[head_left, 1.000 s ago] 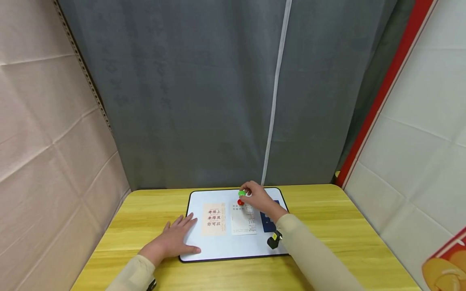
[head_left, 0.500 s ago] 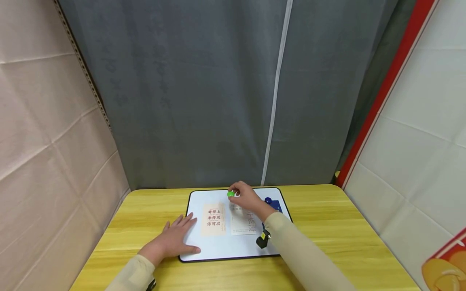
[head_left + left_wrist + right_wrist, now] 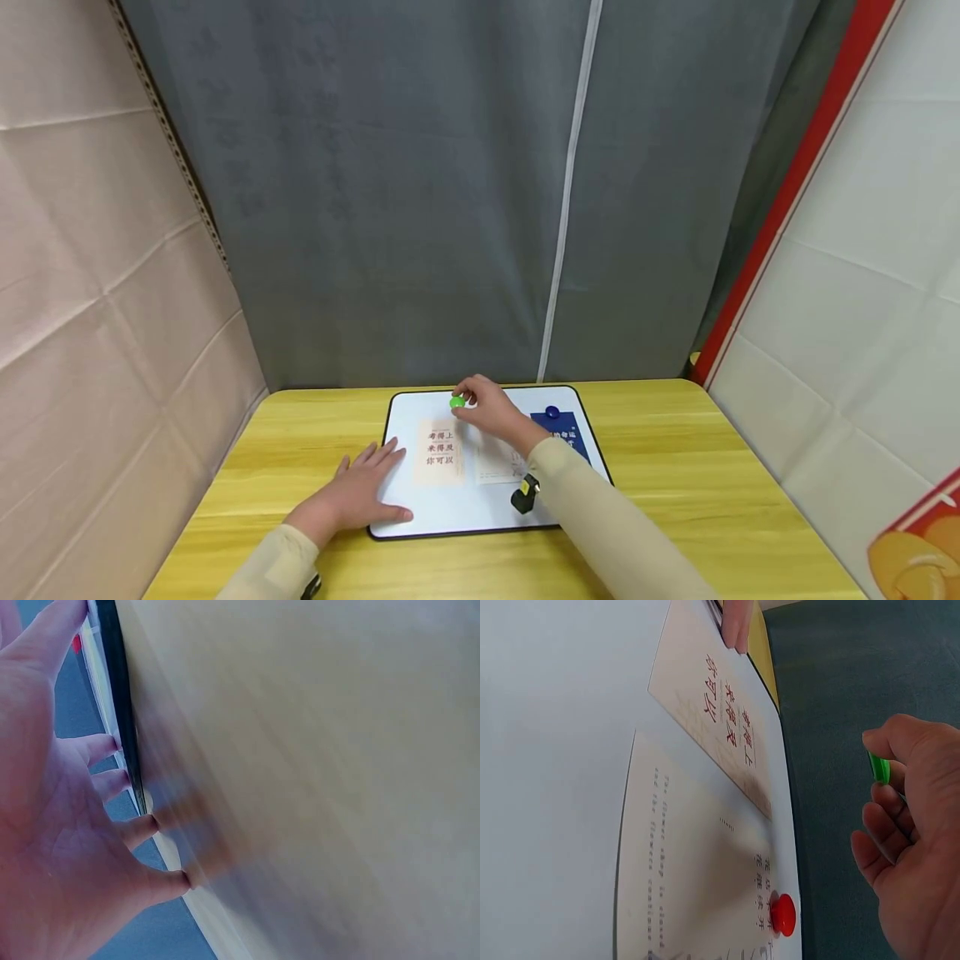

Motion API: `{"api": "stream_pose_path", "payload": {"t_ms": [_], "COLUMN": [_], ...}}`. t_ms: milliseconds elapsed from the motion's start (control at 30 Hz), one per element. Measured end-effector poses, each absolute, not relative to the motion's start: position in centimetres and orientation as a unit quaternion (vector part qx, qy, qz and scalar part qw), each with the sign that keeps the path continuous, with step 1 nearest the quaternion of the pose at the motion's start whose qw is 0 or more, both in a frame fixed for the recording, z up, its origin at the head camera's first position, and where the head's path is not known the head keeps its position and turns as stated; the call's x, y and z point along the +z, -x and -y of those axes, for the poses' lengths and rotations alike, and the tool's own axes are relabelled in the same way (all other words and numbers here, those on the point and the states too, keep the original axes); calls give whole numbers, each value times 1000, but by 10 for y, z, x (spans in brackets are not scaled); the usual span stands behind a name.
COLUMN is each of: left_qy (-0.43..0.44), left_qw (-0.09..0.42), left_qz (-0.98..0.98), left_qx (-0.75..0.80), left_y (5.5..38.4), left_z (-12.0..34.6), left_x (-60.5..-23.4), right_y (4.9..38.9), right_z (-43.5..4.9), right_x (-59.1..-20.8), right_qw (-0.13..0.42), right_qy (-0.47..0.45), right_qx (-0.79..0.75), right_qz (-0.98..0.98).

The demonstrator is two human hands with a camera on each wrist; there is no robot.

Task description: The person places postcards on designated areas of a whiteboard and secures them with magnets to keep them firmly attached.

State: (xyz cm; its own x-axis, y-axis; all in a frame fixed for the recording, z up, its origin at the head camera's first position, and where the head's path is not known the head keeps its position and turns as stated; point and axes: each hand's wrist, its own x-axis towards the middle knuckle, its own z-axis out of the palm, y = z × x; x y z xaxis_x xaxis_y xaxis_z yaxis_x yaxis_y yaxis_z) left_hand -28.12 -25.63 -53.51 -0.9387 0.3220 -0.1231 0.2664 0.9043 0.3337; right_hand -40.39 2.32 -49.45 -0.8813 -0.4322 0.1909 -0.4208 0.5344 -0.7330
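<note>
A whiteboard (image 3: 450,518) with a dark rim lies on the table. My left hand (image 3: 358,493) rests across its left edge, fingers spread; in the left wrist view the fingertips reach past the dark rim. Between thumb and forefinger, my right hand (image 3: 491,410) pinches a round green magnet (image 3: 880,768), held near the top of the cream card with red characters (image 3: 441,467). A pale card with printed text (image 3: 682,870) lies beside that one, partly behind the right hand in the head view. A red magnet (image 3: 783,915) sits at its top edge.
On the board's right side a navy card (image 3: 568,433) bears a dark blue magnet (image 3: 552,412), partly covered by the right sleeve. Yellow wood-grain table (image 3: 712,500) surrounds the board. A grey curtain (image 3: 412,208) hangs behind, with pale cloth walls (image 3: 112,333) at the sides.
My right hand has carried the green magnet leftward, from beside the red magnet to above the cream card. More of the navy card and its blue magnet now shows. The left hand stays put.
</note>
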Motion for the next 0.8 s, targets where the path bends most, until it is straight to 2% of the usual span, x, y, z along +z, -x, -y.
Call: {"api": "stream_pose_path", "payload": {"t_ms": [800], "left_qy": [-148], "left_qw": [89], "left_qz": [-972], "left_qx": [159], "left_y": [280], "left_z": [258], "left_x": [-537], "right_y": [403], "right_z": [5], "right_x": [-501], "right_qw": [-12], "right_qy": [261], "right_qx": [-419], "right_qz": [-870]}}
